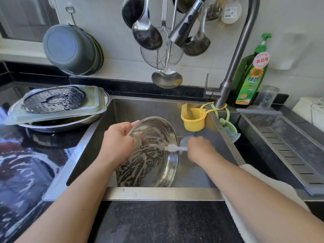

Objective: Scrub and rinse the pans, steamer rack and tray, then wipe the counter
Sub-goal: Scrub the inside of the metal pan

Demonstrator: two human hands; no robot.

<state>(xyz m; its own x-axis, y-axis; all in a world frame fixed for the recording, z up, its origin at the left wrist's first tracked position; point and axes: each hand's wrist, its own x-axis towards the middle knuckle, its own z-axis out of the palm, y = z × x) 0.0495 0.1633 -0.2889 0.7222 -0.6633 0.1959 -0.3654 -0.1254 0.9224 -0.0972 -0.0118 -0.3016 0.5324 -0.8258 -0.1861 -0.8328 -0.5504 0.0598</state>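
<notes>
Inside the steel sink (pixel 122 109), your left hand (pixel 117 139) gripped the rim of the soapy round steel pan (pixel 149 155), tilting it so your right hand (pixel 199 149), fingers curled around a blurry white scrubber (pixel 175 148), could reach its inside.

Two pans (pixel 150 151), one steamer rack (pixel 54 100), one tray (pixel 94 106), one soap bottle (pixel 252 76), four hanging ladles (pixel 146 32).

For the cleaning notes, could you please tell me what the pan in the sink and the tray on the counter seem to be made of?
Pan: probably stainless steel, shiny and mirror-like beneath soap streaks. Tray: likely translucent plastic, cloudy and see-through at its rim.
</notes>
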